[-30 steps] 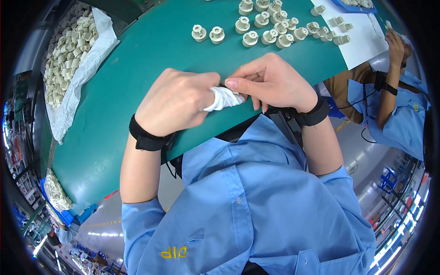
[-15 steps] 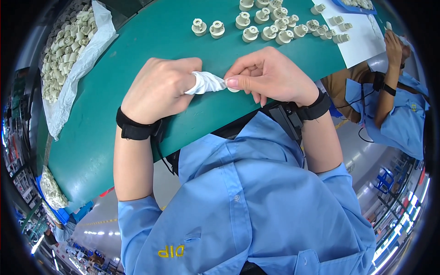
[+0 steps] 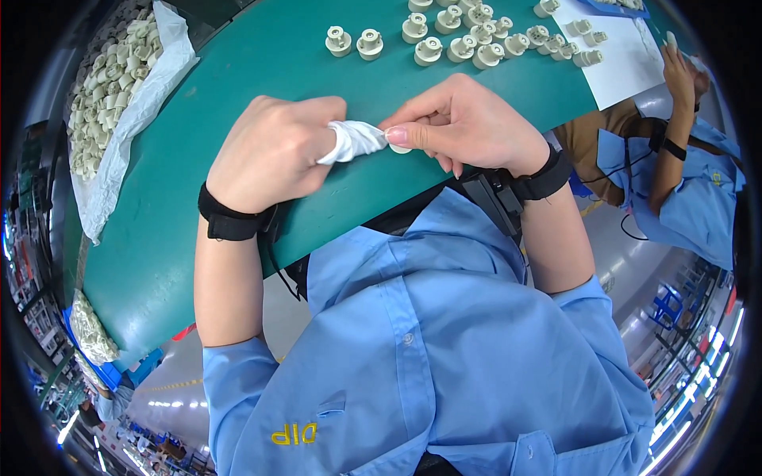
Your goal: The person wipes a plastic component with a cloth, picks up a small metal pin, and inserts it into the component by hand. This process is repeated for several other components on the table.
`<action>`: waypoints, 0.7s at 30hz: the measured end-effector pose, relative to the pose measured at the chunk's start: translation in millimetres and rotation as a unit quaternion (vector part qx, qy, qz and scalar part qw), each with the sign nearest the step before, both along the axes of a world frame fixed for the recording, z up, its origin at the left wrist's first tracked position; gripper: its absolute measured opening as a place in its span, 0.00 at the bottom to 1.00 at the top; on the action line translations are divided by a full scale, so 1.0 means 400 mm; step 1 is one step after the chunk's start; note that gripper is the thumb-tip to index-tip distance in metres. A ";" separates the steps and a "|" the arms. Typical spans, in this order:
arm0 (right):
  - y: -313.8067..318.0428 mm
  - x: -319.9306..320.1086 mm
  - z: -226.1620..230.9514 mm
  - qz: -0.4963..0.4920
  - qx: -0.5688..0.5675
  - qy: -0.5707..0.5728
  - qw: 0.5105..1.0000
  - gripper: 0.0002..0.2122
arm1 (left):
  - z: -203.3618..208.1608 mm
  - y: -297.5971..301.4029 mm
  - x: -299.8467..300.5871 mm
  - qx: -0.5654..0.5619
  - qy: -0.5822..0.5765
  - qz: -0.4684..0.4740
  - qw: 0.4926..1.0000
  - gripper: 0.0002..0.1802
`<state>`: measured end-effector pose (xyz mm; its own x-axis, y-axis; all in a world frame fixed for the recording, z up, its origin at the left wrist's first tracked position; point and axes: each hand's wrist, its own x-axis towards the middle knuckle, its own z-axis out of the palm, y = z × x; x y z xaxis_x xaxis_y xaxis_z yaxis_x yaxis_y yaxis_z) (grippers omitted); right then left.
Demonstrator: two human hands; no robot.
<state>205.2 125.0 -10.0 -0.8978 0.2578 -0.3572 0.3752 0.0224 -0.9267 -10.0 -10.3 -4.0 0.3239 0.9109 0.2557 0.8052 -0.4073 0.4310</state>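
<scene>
My left hand (image 3: pixel 278 147) is closed in a fist around a twisted white cloth (image 3: pixel 355 142), whose free end sticks out toward the right. My right hand (image 3: pixel 464 127) pinches a small off-white part (image 3: pixel 401 148) between thumb and forefinger, right at the cloth's tip. Most of that part is hidden behind the fingers, so its kind does not show. Both hands are held over the near edge of the green table (image 3: pixel 206 159). Beyond them stand several cream plastic fittings (image 3: pixel 428 51) with round bases and narrower tops.
A white-lined container (image 3: pixel 159 95) heaped with cream plastic pieces (image 3: pixel 111 87) is at the left. White paper (image 3: pixel 623 71) with a few fittings lies at the far right, near a blue tray (image 3: pixel 615 8). A co-worker in a blue shirt (image 3: pixel 690 210) sits at the right.
Both hands keep their grip on the cloth and the small part. The right hand has shifted slightly left and up, and the whole view has moved a little.
</scene>
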 end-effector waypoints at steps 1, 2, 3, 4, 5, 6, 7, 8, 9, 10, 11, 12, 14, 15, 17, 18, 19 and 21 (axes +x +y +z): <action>0.000 -0.001 -0.005 0.002 -0.002 -0.001 1.000 0.12 | 0.005 -0.002 0.002 0.001 0.007 -0.015 1.000 0.05; 0.000 -0.002 -0.007 0.004 -0.004 -0.001 1.000 0.12 | 0.007 -0.002 0.004 0.001 0.013 -0.030 0.999 0.05; 0.002 -0.003 -0.005 0.005 -0.004 -0.002 1.000 0.12 | 0.006 -0.001 0.008 0.001 0.012 -0.030 0.999 0.05; 0.004 -0.004 0.000 0.006 0.000 -0.003 1.000 0.12 | 0.004 0.003 0.014 0.002 0.006 -0.020 1.000 0.05; 0.006 -0.005 0.005 0.007 0.003 -0.004 1.000 0.12 | 0.003 0.006 0.020 0.003 0.001 -0.010 1.000 0.05; 0.008 -0.005 0.008 0.008 0.006 -0.004 1.000 0.12 | 0.002 0.008 0.022 0.003 -0.005 -0.001 1.000 0.05; 0.007 -0.004 0.005 0.009 0.006 -0.004 1.000 0.12 | 0.001 0.007 0.018 0.003 -0.005 0.000 1.000 0.05; 0.005 -0.002 0.000 0.006 0.003 -0.002 1.000 0.12 | 0.000 0.006 0.011 0.006 0.000 0.007 1.000 0.06; 0.002 0.000 -0.005 0.003 -0.001 0.000 1.000 0.12 | -0.001 0.004 0.004 0.010 0.006 0.015 1.000 0.06; 0.001 0.001 -0.008 0.000 -0.004 0.001 1.000 0.12 | 0.000 0.004 0.000 0.014 0.011 0.022 1.000 0.06; 0.000 0.001 -0.009 0.000 -0.004 0.001 1.000 0.12 | 0.001 0.002 0.002 0.014 0.011 0.022 1.000 0.06; -0.002 0.001 -0.010 -0.005 -0.008 0.005 1.000 0.12 | 0.004 -0.001 0.005 0.006 0.016 0.008 1.000 0.07; -0.005 0.000 -0.012 -0.013 -0.016 0.012 1.000 0.12 | 0.009 -0.005 0.011 -0.010 0.027 -0.021 0.999 0.07; -0.008 0.003 -0.012 -0.012 -0.016 0.011 1.000 0.12 | 0.010 -0.005 0.015 -0.010 0.026 -0.020 0.999 0.07; -0.016 0.007 -0.010 -0.035 -0.013 0.008 0.999 0.12 | 0.012 -0.003 0.023 -0.029 0.017 -0.046 0.998 0.07; -0.017 0.007 -0.010 -0.047 -0.012 0.006 0.999 0.12 | 0.012 -0.002 0.028 -0.038 0.013 -0.060 0.997 0.07; -0.017 0.004 -0.009 -0.045 -0.012 0.006 0.999 0.12 | 0.011 -0.002 0.032 -0.038 0.013 -0.058 0.998 0.07; -0.016 -0.005 -0.003 -0.058 -0.007 -0.011 0.998 0.12 | 0.006 -0.002 0.043 -0.028 -0.006 -0.048 0.998 0.06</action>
